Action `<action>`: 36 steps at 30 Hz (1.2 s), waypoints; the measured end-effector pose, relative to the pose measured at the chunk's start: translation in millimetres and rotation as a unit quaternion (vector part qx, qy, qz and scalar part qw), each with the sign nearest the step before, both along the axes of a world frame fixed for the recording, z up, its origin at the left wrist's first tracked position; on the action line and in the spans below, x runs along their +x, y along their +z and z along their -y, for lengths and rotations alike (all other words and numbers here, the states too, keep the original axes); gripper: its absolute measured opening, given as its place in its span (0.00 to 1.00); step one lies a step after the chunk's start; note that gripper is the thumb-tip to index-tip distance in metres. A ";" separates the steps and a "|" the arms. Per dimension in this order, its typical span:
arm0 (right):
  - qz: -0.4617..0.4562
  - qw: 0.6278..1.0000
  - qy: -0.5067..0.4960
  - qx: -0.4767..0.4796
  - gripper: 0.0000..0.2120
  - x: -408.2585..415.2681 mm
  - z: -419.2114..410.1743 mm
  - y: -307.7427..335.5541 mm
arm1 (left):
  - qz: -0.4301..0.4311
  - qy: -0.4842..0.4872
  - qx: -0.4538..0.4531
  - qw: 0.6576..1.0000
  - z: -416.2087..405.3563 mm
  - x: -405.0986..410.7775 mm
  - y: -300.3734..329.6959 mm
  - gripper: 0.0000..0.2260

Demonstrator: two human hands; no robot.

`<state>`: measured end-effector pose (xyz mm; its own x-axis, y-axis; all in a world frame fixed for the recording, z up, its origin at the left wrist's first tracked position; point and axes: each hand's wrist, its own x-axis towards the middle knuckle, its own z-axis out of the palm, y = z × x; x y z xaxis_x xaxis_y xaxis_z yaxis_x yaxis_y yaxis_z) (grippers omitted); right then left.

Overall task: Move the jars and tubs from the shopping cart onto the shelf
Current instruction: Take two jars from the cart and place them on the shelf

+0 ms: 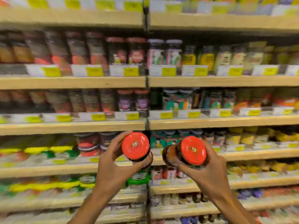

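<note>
The left hand (111,165) grips a red-lidded jar (136,147): fingers and thumb are curled round the glass just below the lid, and the lid faces the camera. The right hand (208,172) grips a second jar (192,150) of the same kind, fingers wrapped round its body, lid also toward the camera. This jar is tipped so that its base points to 9 o'clock. The two jars are near each other but apart, both held in the air in front of the shelving.

Position: both jars sit at about 6 o'clock of the view centre, level with the wooden shelf board (72,127) and the row of goods beneath it. Neither jar touches a board or any stocked product.

At 12 o'clock of the hands, rows of stocked jars (135,50) fill the upper shelves behind yellow price tags (131,71). At 8 o'clock, yellow-lidded tubs (37,149) occupy the lower left bay. A dark upright (146,81) divides the bays.

Progress, as a judgement: two jars are out of the cart and in transit; placement is not yet done. The cart is out of view, so the quantity left cannot be determined. The blur hides which slot is free.
</note>
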<state>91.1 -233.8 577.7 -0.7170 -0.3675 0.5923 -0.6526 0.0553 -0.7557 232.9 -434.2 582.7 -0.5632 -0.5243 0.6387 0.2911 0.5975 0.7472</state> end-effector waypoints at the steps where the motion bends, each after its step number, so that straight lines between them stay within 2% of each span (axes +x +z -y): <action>1: -0.007 1.000 0.022 0.000 0.33 4.3 14.8 4.9 | -0.006 0.027 0.006 1.000 7.2 15.4 2.3 0.34; 7: -0.010 0.984 0.177 0.014 0.37 46.8 104.2 23.4 | -0.025 0.176 0.003 0.984 41.8 122.9 19.3 0.33; 9: -0.021 0.975 0.219 0.015 0.34 72.8 132.1 28.1 | -0.026 0.219 0.006 0.975 51.4 160.9 24.5 0.34; 16: -0.067 0.950 0.305 0.010 0.37 186.8 211.4 45.6 | -0.045 0.295 -0.016 0.954 87.3 282.0 39.5 0.34; 26: -0.079 0.950 0.302 -0.028 0.32 311.4 315.2 57.7 | -0.055 0.290 -0.033 0.955 179.7 409.9 63.9 0.35; 32: -0.076 0.954 0.288 -0.027 0.36 336.7 361.6 71.5 | -0.079 0.257 -0.034 0.963 242.4 430.0 77.6 0.35; 36: -0.087 0.955 0.277 -0.056 0.33 341.6 394.7 82.9 | -0.093 0.242 -0.054 0.964 285.9 426.7 86.5 0.35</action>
<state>432.7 -628.5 660.6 -0.3180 -0.5900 0.7421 -0.6742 -0.4096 -0.6146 659.6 -720.0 669.2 -0.1386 -0.6221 0.7706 0.0818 0.7682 0.6349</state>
